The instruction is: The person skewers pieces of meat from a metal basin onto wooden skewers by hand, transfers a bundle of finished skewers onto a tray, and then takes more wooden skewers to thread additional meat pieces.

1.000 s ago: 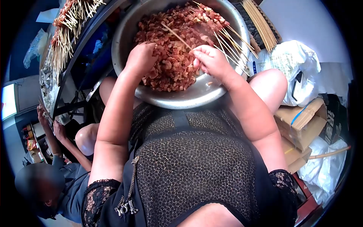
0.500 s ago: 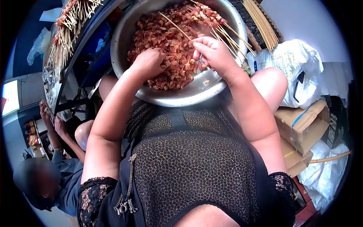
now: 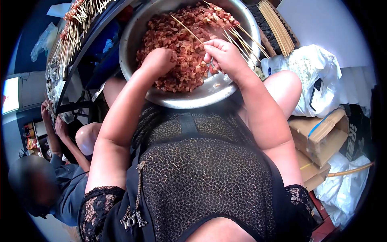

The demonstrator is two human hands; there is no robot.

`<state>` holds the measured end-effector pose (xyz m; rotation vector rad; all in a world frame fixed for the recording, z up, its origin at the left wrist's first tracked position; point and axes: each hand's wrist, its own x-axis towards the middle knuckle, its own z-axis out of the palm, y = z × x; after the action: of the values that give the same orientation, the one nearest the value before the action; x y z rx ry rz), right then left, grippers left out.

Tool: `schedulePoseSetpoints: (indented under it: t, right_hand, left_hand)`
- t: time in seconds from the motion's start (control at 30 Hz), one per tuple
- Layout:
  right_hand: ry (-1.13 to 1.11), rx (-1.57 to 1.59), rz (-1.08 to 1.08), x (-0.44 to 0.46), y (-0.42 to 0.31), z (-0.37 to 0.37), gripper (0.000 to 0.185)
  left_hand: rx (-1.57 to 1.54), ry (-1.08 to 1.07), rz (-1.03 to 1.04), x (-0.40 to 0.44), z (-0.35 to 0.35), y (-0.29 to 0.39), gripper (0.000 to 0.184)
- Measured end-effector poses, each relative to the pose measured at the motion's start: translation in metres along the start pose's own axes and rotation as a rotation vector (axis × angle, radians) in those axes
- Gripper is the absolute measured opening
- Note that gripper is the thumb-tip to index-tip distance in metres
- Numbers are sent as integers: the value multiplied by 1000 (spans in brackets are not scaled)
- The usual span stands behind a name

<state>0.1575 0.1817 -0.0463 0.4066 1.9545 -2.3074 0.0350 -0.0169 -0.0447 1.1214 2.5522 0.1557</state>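
A wide metal basin (image 3: 213,99) holds a heap of small raw meat pieces (image 3: 183,76). My right hand (image 3: 223,57) is closed in a pinch round a thin bamboo skewer (image 3: 186,28), which slants up and left over the meat. Its upper length looks bare. Over the left part of the heap, my left hand (image 3: 160,61) is curled with the back of the hand facing up. Its fingertips are hidden, so anything in them cannot be made out. Several skewers with meat (image 3: 219,17) lie at the basin's upper right, their stick ends (image 3: 252,42) over the rim.
A bundle of bare skewers (image 3: 278,28) lies right of the basin, above a white plastic bag (image 3: 316,76). Cardboard boxes (image 3: 318,137) stand below it. At upper left, many filled skewers (image 3: 72,40) rest on a table. Another person (image 3: 60,177) works at far left.
My left hand has curled tighter and its knuckles sit a little higher. My right hand keeps its pinch on the skewer. The whole view has shifted slightly.
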Motion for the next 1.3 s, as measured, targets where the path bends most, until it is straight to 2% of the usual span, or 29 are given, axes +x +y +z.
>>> schedulePoseSetpoints:
  t: [0.07,0.13,0.17,0.27,0.3,0.37,0.63,0.77,0.87,0.93,1.07,1.13,1.17,1.3]
  right_hand:
    - [9,1,7,-1,2,1,21]
    - [15,2,11,-4,-2,3,21]
    - [16,-32,37,-7,-6,5,22]
    - [8,-107,11,-7,-3,6,25]
    - [2,-124,-11,-5,1,5,25]
    - [4,-160,-69,-2,7,4,26]
    - [4,-154,-14,-5,7,5,26]
    - [-26,-128,8,-8,0,8,25]
    - [-18,-132,-4,-7,1,9,25]
    - [-9,-149,-20,-8,2,8,25]
    - [5,-189,11,-15,-5,7,26]
    - [-2,-190,12,-16,-5,6,27]
    - [-2,-192,7,-17,-6,6,27]
    - [5,-187,8,-15,-3,5,28]
  left_hand:
    - [-343,-42,-141,-4,-7,-8,23]
    - [-897,41,-177,-4,-8,-24,21]
    - [-1027,126,-216,-5,-8,-31,23]
    - [-1353,163,-293,-15,-29,-22,27]
    - [-1356,176,-287,-16,-30,-22,27]
    - [-1597,188,-279,-16,-31,-22,31]
    - [-1858,240,-182,-3,-19,-27,38]
    - [-1889,325,-202,-1,-13,-31,39]
    - [-1778,424,-245,0,-7,-34,38]
    - [-1568,439,-187,-2,-5,-35,36]
    - [-1364,390,-213,-16,-16,-22,30]
    - [-811,116,-387,-29,-29,-6,28]
    - [-634,175,-304,-29,-20,-14,25]
    - [-782,242,-337,-27,-17,-16,24]
